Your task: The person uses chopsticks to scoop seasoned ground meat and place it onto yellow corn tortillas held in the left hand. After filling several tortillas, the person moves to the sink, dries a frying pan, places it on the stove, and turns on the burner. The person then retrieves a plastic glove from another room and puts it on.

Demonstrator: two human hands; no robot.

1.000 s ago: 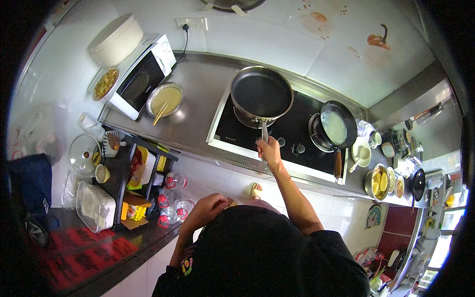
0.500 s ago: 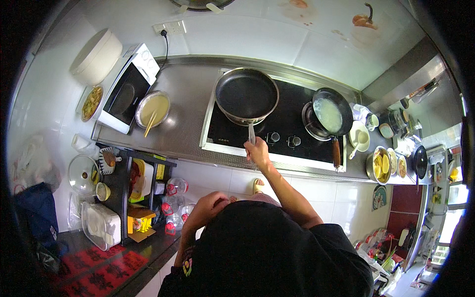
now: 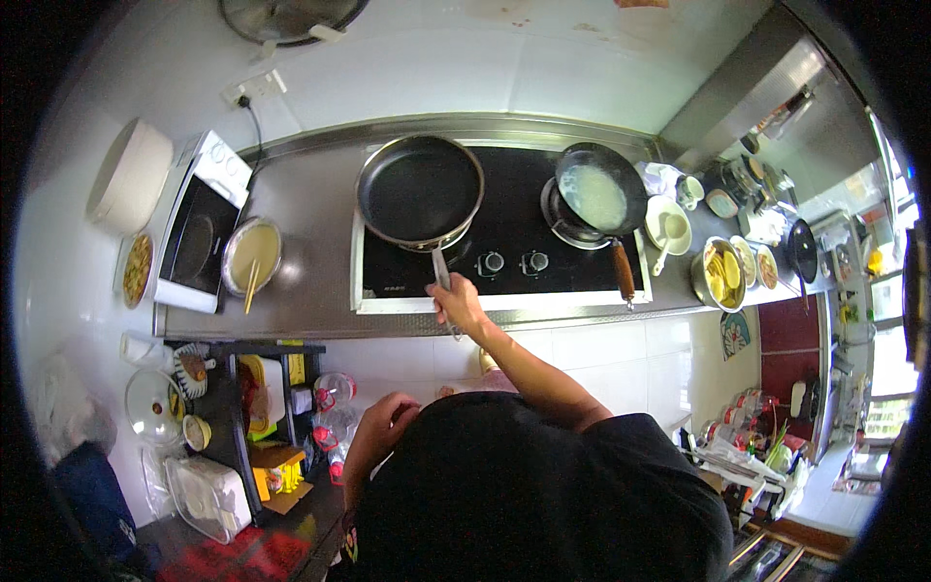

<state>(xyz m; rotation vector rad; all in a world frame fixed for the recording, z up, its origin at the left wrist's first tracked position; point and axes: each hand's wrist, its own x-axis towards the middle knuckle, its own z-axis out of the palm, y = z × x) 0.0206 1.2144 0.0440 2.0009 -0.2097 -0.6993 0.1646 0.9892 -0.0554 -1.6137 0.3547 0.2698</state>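
A large black frying pan (image 3: 420,188) sits over the left burner, its inside dark and bare. My right hand (image 3: 460,302) is wrapped round its grey handle, which points toward me. Close to my body, my left hand (image 3: 384,423) hangs over the floor with loosely bent fingers and nothing visible in it. On the right burner a smaller black pan (image 3: 626,199) holds a pale, thin layer of batter-like food (image 3: 593,197). Its wooden handle (image 3: 624,272) sticks out past the front of the black cooktop (image 3: 509,209).
A metal bowl of pale batter (image 3: 254,254) with chopsticks stands left, beside the white microwave (image 3: 206,225). Right of the cooktop are a white bowl with a ladle (image 3: 669,229) and a metal bowl of yellow pieces (image 3: 721,274). A black shelf rack (image 3: 240,417) stands lower left.
The view has turned, so the counter and cooktop appear farther left. My right hand keeps its hold on the frying pan's handle. The left hand stays near my body.
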